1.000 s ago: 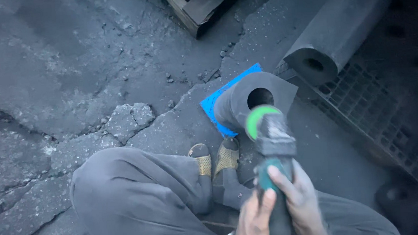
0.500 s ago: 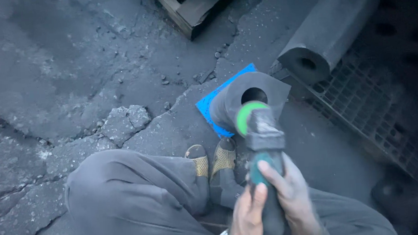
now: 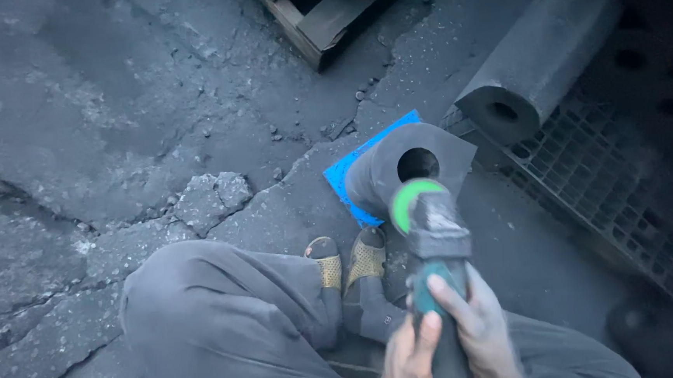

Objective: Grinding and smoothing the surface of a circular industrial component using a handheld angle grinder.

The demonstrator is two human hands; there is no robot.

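A dark angle grinder [image 3: 431, 238] with a green guard points away from me toward a grey hollow cylinder [image 3: 398, 170] that lies on a blue mat [image 3: 344, 182]. My right hand [image 3: 481, 328] wraps the grinder's green body from the right. My left hand [image 3: 405, 356] grips its rear end from the left. The guard sits just below the cylinder's round bore; contact cannot be told. My knees in grey trousers [image 3: 228, 328] and my sandalled feet [image 3: 349, 264] are under the tool.
A second, longer hollow cylinder [image 3: 538, 52] lies at the upper right beside a metal floor grate [image 3: 609, 188]. A wooden pallet corner [image 3: 318, 23] is at the top. The concrete floor [image 3: 116, 148] is cracked, with loose chunks at the left.
The view has shifted slightly; the grinder and both hands sit a little further left in the frame, closer to the cylinder's open end. Grip is unchanged.
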